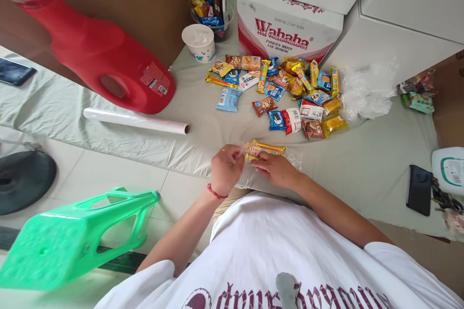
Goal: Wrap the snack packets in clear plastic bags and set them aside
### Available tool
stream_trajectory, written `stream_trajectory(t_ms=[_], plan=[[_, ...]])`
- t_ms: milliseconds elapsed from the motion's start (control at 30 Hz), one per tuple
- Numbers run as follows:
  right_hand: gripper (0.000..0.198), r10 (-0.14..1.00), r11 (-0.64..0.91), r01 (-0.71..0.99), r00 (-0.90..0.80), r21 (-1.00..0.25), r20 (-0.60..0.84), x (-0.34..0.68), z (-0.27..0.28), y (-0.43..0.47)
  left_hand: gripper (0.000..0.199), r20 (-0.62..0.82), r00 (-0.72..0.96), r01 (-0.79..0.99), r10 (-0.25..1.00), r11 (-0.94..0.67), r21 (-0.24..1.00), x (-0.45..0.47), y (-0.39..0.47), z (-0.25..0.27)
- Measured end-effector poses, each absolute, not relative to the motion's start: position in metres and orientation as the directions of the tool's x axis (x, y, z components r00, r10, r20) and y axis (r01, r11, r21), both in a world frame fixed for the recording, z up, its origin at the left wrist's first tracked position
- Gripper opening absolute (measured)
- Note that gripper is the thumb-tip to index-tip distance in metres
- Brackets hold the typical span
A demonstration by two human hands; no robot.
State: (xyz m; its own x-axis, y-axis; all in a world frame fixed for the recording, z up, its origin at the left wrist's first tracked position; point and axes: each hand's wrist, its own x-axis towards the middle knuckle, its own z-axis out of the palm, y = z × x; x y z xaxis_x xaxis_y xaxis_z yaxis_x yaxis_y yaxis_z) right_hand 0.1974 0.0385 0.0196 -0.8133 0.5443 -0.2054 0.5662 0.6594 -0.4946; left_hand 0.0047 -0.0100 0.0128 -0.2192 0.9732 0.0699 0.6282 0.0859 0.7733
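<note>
My left hand [227, 166], with a red string bracelet at its wrist, is closed in a pinch on one end of a see-through plastic bag [294, 158]. Yellow snack packets [270, 147] lie inside the bag at the front edge of the cloth-covered surface. Over the packets, my right hand [273, 169] holds the bag with bent fingers; its thumb is partly hidden. Beyond both hands spreads a pile of small wrapped snacks [274, 91] in yellow, blue, red and brown. A heap of see-through plastic bags [368, 89] lies to its right.
A red jug [119, 65] and a plastic-wrap roll [136, 120] are at left. Behind stand a paper cup [199, 44], a snack bowl [213, 14] and a Wahaha carton [286, 29]. A phone [419, 189] lies right; a green stool [61, 246] is on the floor.
</note>
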Motion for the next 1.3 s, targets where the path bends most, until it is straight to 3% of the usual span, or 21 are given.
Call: stream_trajectory(t_ms=[133,233,300,367,433,500,567,667,767,833,900,967,1033,1133,1300], plan=[[0.024,0.592,0.601,0.576,-0.787,-0.554,-0.175,0.199,0.024,0.03,0.028,0.14,0.043,0.661,0.989,-0.133,0.738,0.033,-0.015,0.015],[0.02,0.496,0.612,0.392,-0.867,-0.687,-0.052,0.217,0.037,0.024,0.033,0.123,0.015,0.703,0.992,-0.098,0.704,0.04,-0.006,0.006],[0.021,0.61,0.555,0.397,-0.791,-0.731,0.034,0.238,0.043,0.025,0.029,0.124,-0.026,0.755,0.992,-0.062,0.653,0.041,0.0,-0.002],[0.026,0.856,0.423,0.6,-0.512,-0.679,0.08,0.26,0.041,0.031,0.02,0.122,-0.071,0.79,0.99,-0.019,0.613,0.042,0.004,-0.01],[0.041,0.964,0.259,0.794,-0.248,-0.549,0.096,0.277,0.03,0.038,0.025,0.113,-0.172,0.803,0.979,0.073,0.592,0.044,0.007,-0.016],[0.049,0.973,0.218,0.877,-0.227,-0.428,0.03,0.285,0.016,0.04,0.053,0.115,-0.299,0.793,0.947,0.179,0.582,0.046,0.009,-0.02],[0.029,0.959,0.23,0.897,-0.274,-0.377,-0.067,0.285,0.007,0.035,0.07,0.112,-0.343,0.785,0.933,0.219,0.579,0.046,0.013,-0.021],[0.009,0.962,0.148,0.896,-0.228,-0.419,-0.148,0.275,0.006,0.02,0.053,0.058,-0.248,0.785,0.967,0.165,0.598,0.05,0.015,-0.017],[0.012,0.963,-0.062,0.708,-0.142,-0.703,-0.228,0.26,0.009,0.008,0.035,0.122,-0.185,0.781,0.975,0.07,0.621,0.064,0.006,-0.013],[0.015,0.956,-0.237,0.348,-0.083,-0.907,-0.282,0.251,0.007,0.006,0.027,0.255,-0.092,0.829,0.963,-0.067,0.555,0.078,-0.003,-0.016],[0.024,0.937,-0.349,-0.071,-0.059,-0.934,-0.345,0.246,0.002,0.009,0.02,0.338,0.078,0.871,0.938,-0.229,0.434,0.092,-0.012,-0.022],[0.036,0.912,-0.407,-0.341,-0.109,-0.847,-0.395,0.245,-0.002,0.011,0.02,0.332,0.247,0.865,0.91,-0.361,0.347,0.104,-0.017,-0.028],[0.045,0.895,-0.444,-0.436,-0.184,-0.783,-0.406,0.247,-0.004,0.012,0.022,0.287,0.363,0.828,0.886,-0.448,0.337,0.111,-0.018,-0.03],[0.053,0.895,-0.446,-0.404,-0.221,-0.799,-0.388,0.249,-0.002,0.007,0.038,0.278,0.468,0.698,0.839,-0.544,0.466,0.11,-0.017,-0.025],[0.054,0.928,-0.366,-0.332,-0.057,-0.869,-0.369,0.278,0.011,0.008,0.061,0.325,0.489,0.414,0.81,-0.543,0.73,0.085,-0.019,-0.003]])
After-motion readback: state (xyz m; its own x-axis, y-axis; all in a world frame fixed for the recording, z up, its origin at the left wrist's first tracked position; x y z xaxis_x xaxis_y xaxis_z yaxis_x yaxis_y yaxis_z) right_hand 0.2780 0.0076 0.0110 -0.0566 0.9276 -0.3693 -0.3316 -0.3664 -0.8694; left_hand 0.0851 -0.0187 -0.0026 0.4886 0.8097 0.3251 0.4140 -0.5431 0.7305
